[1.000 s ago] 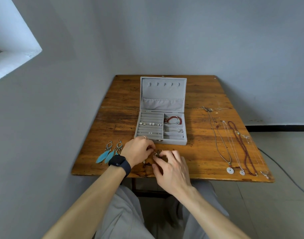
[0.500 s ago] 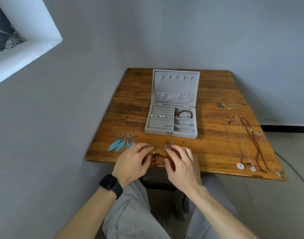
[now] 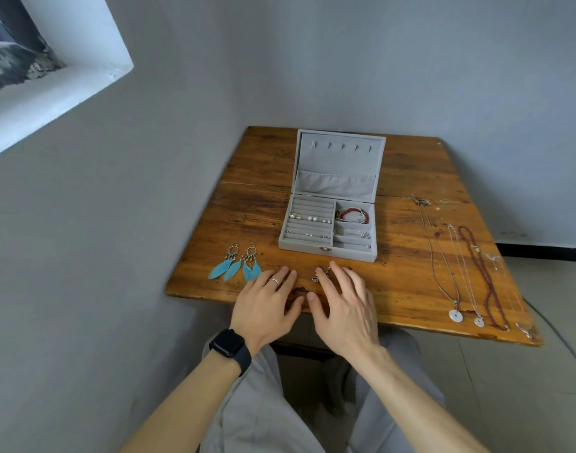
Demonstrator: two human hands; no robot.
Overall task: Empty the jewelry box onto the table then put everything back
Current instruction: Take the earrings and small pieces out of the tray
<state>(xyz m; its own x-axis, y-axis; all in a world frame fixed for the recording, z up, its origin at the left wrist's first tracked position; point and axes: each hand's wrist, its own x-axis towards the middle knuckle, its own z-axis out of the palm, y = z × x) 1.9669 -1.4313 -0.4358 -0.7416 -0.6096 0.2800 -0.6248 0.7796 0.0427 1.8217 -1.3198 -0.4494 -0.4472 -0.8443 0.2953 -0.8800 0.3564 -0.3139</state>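
Note:
A grey jewelry box (image 3: 327, 251) stands open mid-table, lid upright. Its left part holds stud earrings (image 3: 309, 218); a red bracelet (image 3: 352, 214) lies in a right compartment. Two blue feather earrings (image 3: 236, 267) lie left of the box. Small dark earrings (image 3: 320, 274) rest on the wood before the box, at my right hand's fingertips. My left hand (image 3: 267, 305), with a ring and a black watch, lies flat at the table's front edge, fingers apart. My right hand (image 3: 344, 308) lies beside it, fingers spread, holding nothing.
Several necklaces lie in a row on the right side of the wooden table (image 3: 257, 178): a cord with a white disc pendant (image 3: 455, 315), a thin chain (image 3: 465, 273), a dark red bead strand (image 3: 481, 276). Grey walls border the table's left and back. A window recess is upper left.
Both hands have let go of the small dark earrings, opened, and drawn back toward the front edge. The head camera has tilted, shifting the table right and down in view.

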